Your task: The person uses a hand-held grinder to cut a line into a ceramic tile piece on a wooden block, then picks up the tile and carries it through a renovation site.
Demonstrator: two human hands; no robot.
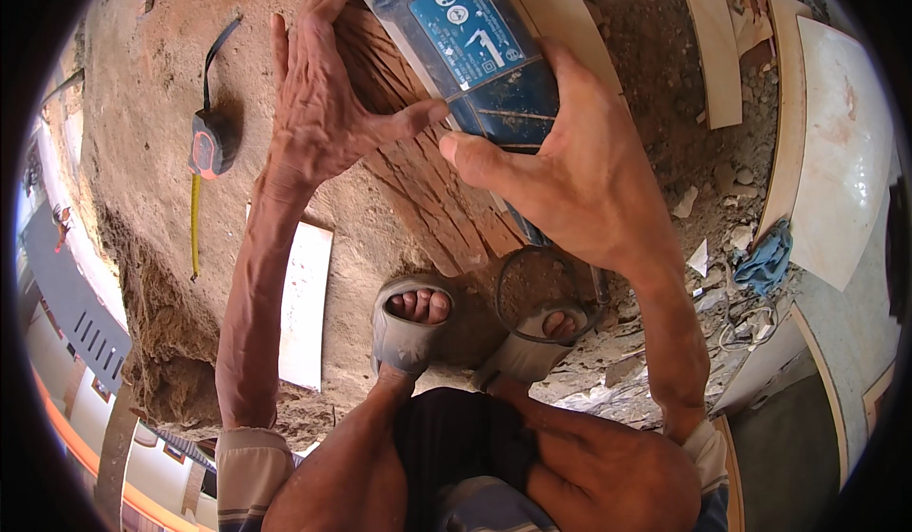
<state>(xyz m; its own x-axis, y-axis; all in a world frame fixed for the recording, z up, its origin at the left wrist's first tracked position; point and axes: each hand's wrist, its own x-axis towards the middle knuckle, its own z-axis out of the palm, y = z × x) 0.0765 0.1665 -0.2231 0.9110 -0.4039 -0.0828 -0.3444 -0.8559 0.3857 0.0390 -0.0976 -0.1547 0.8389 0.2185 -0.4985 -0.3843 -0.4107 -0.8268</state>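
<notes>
A blue corded power tool (503, 95) with a picture label lies at the top centre; its exact kind I cannot tell. My right hand (579, 161) is wrapped round its near end, the thumb pressed along the side. My left hand (328, 114) is open, its fingers spread to the left of the tool. Its thumb points at the tool's edge, at or close to contact. Beneath both lies a reddish-brown board or slab (418, 195) scored with many grooves. The tool's far end is cut off by the picture's edge.
A tape measure (215, 142) lies at left with its yellow blade out. A white tile piece (306, 304) is beside my left forearm. A black cord (501, 290) loops over my right sandal (534, 353). Right, tile strips (714, 47), rubble and a blue cloth (765, 258).
</notes>
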